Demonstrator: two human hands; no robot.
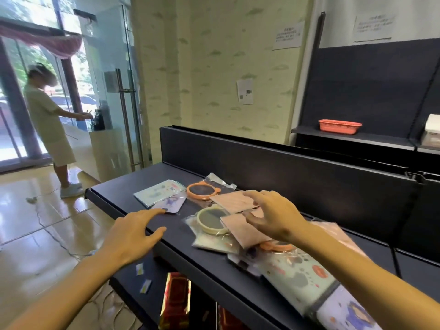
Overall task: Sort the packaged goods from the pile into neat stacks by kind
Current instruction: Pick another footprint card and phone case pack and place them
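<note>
Packaged goods lie on a dark shelf [147, 194]. At the far left a pale green flat packet [156, 191] lies beside a purple printed case [167, 204]. Behind them sits an orange round mirror [201, 190] in clear wrap. In the middle a cream round mirror [210, 219] rests among pink flat packets [232, 200]. A mint spotted packet [295, 279] lies at the right. My left hand [133, 236] hovers open over the shelf's front edge, its fingertips near the purple case. My right hand [273, 215] hovers open above the pink packets, holding nothing.
A raised black back panel [285, 167] runs behind the shelf. A lower shelf holds red and gold boxes [176, 298]. A red basket [339, 126] sits on a far shelf at the right. A person [50, 125] stands by the glass door at the left.
</note>
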